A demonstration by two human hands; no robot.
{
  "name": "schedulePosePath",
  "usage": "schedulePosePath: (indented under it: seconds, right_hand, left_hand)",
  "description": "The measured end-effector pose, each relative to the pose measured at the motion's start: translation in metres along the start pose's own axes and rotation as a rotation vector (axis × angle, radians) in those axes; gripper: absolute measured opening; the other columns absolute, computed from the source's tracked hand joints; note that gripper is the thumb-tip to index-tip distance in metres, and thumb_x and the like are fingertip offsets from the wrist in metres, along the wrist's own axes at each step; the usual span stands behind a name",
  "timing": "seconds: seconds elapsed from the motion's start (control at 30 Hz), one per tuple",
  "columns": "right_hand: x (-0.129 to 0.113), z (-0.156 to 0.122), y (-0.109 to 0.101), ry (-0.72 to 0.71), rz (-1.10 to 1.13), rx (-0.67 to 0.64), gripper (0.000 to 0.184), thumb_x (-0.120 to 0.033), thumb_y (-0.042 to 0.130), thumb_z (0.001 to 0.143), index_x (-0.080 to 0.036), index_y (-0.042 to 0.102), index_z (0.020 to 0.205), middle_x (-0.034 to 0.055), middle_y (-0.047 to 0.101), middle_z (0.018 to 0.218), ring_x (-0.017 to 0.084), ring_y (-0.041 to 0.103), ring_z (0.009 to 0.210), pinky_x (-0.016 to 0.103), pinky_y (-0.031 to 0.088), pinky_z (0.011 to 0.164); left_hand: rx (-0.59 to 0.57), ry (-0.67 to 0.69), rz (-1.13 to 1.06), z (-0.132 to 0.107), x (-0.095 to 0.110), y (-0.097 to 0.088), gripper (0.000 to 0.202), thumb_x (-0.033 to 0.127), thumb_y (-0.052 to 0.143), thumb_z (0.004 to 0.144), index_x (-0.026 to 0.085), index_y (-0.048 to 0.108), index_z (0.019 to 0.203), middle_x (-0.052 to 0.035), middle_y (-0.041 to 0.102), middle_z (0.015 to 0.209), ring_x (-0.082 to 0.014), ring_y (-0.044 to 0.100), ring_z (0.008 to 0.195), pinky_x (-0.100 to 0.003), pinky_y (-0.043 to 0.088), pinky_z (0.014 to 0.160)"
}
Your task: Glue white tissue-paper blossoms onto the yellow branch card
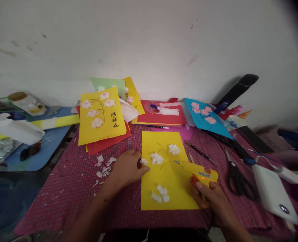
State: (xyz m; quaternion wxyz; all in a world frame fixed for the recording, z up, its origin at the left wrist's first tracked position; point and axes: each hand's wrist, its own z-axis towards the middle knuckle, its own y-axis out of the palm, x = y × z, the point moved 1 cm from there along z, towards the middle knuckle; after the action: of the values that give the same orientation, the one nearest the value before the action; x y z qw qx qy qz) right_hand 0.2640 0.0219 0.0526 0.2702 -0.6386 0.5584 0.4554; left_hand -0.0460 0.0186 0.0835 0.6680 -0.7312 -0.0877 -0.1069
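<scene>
At the frame's centre, the left hand [128, 167] has thumb and fingertips pinching a small white paper piece [143, 162] by the left edge of a yellow card [173, 183]. Right of centre, the right hand [212, 195] curls its fingers around a yellow hot glue gun [193, 168], its nozzle pointing left, long axis nearly horizontal. The card's long axis runs up the frame.
</scene>
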Motion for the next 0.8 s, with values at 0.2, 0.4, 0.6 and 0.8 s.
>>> schedulePosePath:
  seconds: [0.2, 0.4, 0.6, 0.8]
  right_hand:
    - [0.0006, 0.0009, -0.0006, -0.006, 0.01, 0.0, 0.04, -0.055, 0.07, 0.081, -0.016, 0.062, 0.072, -0.0046, 0.042, 0.043, 0.007, 0.033, 0.04, 0.021, 0.025, 0.042]
    - [-0.0006, -0.0001, -0.0018, -0.024, -0.018, -0.031, 0.041, -0.055, 0.068, 0.082, -0.015, 0.063, 0.072, -0.0037, 0.042, 0.043, 0.007, 0.034, 0.042, 0.021, 0.026, 0.043]
    - [-0.0002, 0.0003, -0.0035, -0.024, -0.027, -0.028, 0.042, -0.055, 0.068, 0.082, -0.015, 0.063, 0.072, -0.0036, 0.043, 0.044, 0.007, 0.032, 0.042, 0.022, 0.023, 0.042]
    - [0.0015, 0.0011, -0.0045, -0.019, -0.002, -0.035, 0.039, -0.053, 0.068, 0.083, -0.015, 0.064, 0.079, -0.0047, 0.043, 0.045, 0.006, 0.032, 0.042, 0.021, 0.024, 0.044]
  left_hand:
    - [0.061, -0.023, 0.072, -0.0006, 0.0092, 0.0108, 0.027, 0.045, 0.058, 0.086, 0.018, 0.059, 0.091, -0.0096, 0.062, 0.094, -0.0262, 0.059, 0.091, -0.038, 0.046, 0.081]
    - [0.023, 0.062, 0.026, 0.0011, 0.0075, 0.0116, 0.018, 0.031, 0.049, 0.092, 0.019, 0.059, 0.085, -0.0074, 0.061, 0.09, -0.0228, 0.058, 0.088, -0.035, 0.046, 0.08]
    - [-0.012, 0.115, 0.019, 0.0028, 0.0072, 0.0122, 0.023, 0.027, 0.044, 0.096, 0.018, 0.063, 0.086, -0.0067, 0.062, 0.09, -0.021, 0.059, 0.089, -0.033, 0.046, 0.082]
    - [-0.047, 0.132, 0.028, 0.0058, 0.0072, 0.0109, 0.028, 0.026, 0.041, 0.098, 0.018, 0.066, 0.088, -0.0074, 0.064, 0.09, -0.0211, 0.06, 0.091, -0.033, 0.046, 0.085]
